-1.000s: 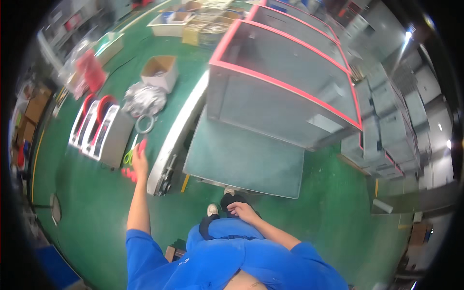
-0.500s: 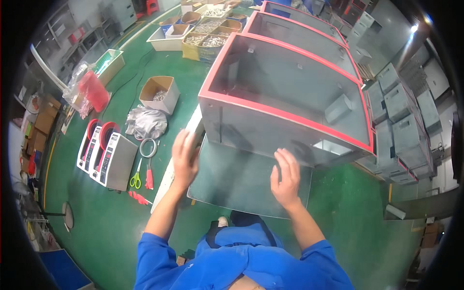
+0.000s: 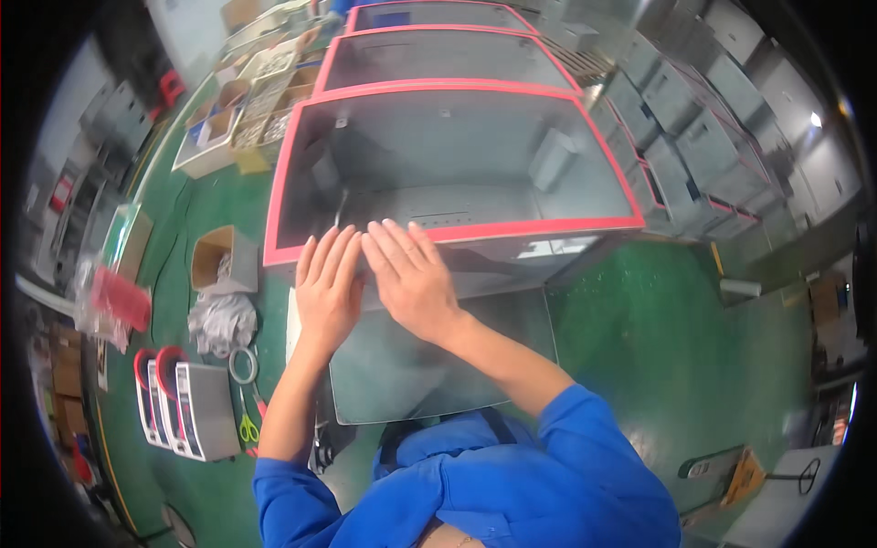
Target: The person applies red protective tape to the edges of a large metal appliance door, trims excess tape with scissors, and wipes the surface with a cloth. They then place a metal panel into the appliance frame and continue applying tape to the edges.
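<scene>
A grey metal cabinet [image 3: 466, 267] lies in front of me with its open side up. A red-pink strip [image 3: 539, 225] runs round its rim. Both hands are side by side over the near rim, left of its middle, with palms down. My left hand [image 3: 329, 288] has its fingers stretched out along the strip. Close beside it, my right hand [image 3: 411, 283] also lies flat, fingers straight. Neither holds anything I can see, and the strip under the fingers is hidden. A flat grey panel [image 3: 448, 361] is below the cabinet's near side, close to my body.
More red-rimmed cabinets [image 3: 448, 57] stand in a row behind. At left on the green floor are white tape dispensers [image 3: 203, 411], green-handled scissors [image 3: 248, 427], a tape roll [image 3: 243, 365], a grey cloth [image 3: 224, 324] and a carton [image 3: 239, 265]. Grey boxes [image 3: 703, 137] are stacked at right.
My right hand has moved left, beside my left hand, and both now reach the near rim. The view has turned, so the cabinet appears further left and squarer to me.
</scene>
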The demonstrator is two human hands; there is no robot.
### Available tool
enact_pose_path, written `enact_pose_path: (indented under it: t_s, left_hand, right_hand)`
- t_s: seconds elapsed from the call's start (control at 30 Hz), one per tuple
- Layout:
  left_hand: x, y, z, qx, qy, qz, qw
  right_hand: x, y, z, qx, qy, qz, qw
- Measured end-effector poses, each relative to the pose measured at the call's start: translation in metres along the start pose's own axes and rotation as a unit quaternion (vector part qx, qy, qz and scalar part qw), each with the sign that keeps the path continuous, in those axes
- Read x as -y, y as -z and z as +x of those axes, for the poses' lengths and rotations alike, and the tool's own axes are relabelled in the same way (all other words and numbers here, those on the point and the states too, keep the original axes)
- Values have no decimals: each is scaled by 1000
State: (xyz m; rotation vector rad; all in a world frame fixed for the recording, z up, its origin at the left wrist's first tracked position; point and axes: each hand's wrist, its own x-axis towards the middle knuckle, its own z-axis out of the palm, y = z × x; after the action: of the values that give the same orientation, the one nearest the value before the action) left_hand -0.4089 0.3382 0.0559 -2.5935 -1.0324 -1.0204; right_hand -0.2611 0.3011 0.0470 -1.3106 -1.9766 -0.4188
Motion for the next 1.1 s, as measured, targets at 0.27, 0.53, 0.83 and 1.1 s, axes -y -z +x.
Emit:
enact_pose_path:
  t_s: [0.27,0.53,0.83,1.1]
  left_hand:
    - [25,11,-8,-1,-25,13,1000]
    - [53,28,-26,-10,-16,51,999]
    - [57,30,-39,-5,56,7,998]
    - [51,23,-47,-36,93,23,995]
  right_hand:
    - [-34,31,-28,-13,-19,-121,992]
    - [-139,113,-99,11,-142,-302,943]
    - [-208,151,-142,-36,-251,-290,923]
    - [-214,143,-140,-52,-224,-280,932]
